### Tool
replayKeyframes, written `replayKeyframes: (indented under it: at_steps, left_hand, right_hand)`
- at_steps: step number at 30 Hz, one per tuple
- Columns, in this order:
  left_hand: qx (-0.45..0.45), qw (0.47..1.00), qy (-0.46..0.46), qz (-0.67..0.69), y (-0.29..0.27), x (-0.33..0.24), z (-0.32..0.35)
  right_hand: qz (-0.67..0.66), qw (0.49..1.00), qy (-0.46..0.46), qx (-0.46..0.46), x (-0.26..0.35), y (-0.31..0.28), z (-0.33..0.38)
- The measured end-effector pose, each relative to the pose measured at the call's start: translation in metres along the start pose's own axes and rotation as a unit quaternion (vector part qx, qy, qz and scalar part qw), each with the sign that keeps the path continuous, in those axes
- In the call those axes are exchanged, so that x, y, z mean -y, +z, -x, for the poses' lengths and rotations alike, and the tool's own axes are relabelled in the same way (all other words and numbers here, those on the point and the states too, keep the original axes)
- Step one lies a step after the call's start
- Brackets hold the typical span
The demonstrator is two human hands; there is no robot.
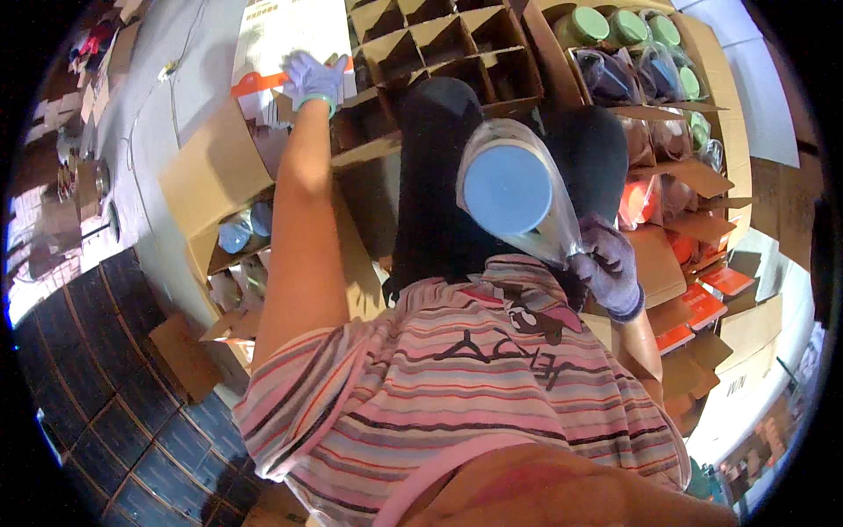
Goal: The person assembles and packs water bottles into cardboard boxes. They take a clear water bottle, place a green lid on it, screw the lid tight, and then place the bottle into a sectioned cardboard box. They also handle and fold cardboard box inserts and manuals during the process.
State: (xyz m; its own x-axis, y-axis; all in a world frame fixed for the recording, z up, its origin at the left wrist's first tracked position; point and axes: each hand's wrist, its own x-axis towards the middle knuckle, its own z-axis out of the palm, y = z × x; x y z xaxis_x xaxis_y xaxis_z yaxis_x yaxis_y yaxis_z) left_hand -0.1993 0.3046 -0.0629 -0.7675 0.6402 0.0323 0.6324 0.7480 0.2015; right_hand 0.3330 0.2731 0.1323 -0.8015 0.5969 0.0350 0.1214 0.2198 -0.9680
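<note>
My left hand [313, 77], in a pale purple glove, reaches far out and grips a white box with an orange stripe [290, 39] at the top of the picture. My right hand [608, 263], also gloved, holds a blue-lidded cup wrapped in a clear plastic bag [509, 189] close over my lap. The cup's round blue lid faces the camera. My striped shirt and dark trousers fill the middle of the view.
A cardboard carton with divider cells [457, 44] lies ahead. Right of it a carton [720, 97] holds bagged cups with green lids. Another carton [219, 184] at left holds blue-lidded cups. Orange boxes [711, 290] are stacked at right. Dark tiles [105, 369] cover the floor at lower left.
</note>
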Motion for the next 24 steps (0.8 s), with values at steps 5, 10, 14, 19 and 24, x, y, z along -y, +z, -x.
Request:
replayKeyframes:
  at_steps: [5, 10, 14, 19, 24]
  left_hand:
    - [0.006, 0.961, 0.236, -0.147, 0.022, -0.002, 0.084]
    - [0.04, 0.951, 0.269, -0.146, -0.005, 0.051, 0.145]
    - [-0.077, 0.926, 0.369, 0.013, -0.122, 0.032, 0.146]
    - [-0.104, 0.858, 0.504, -0.001, -0.315, -0.073, 0.148]
    - [-0.328, 0.797, 0.506, 0.034, -0.391, -0.104, 0.155]
  right_hand:
    - [0.026, 0.999, 0.031, 0.0, -0.007, -0.02, -0.006]
    - [-0.056, 0.997, 0.019, -0.053, -0.005, -0.04, -0.047]
    - [0.144, 0.977, -0.126, -0.096, 0.029, -0.036, -0.122]
    - [0.259, 0.793, -0.494, -0.247, 0.062, 0.036, -0.246]
    - [0.193, 0.879, -0.429, -0.076, 0.114, 0.006, -0.268]
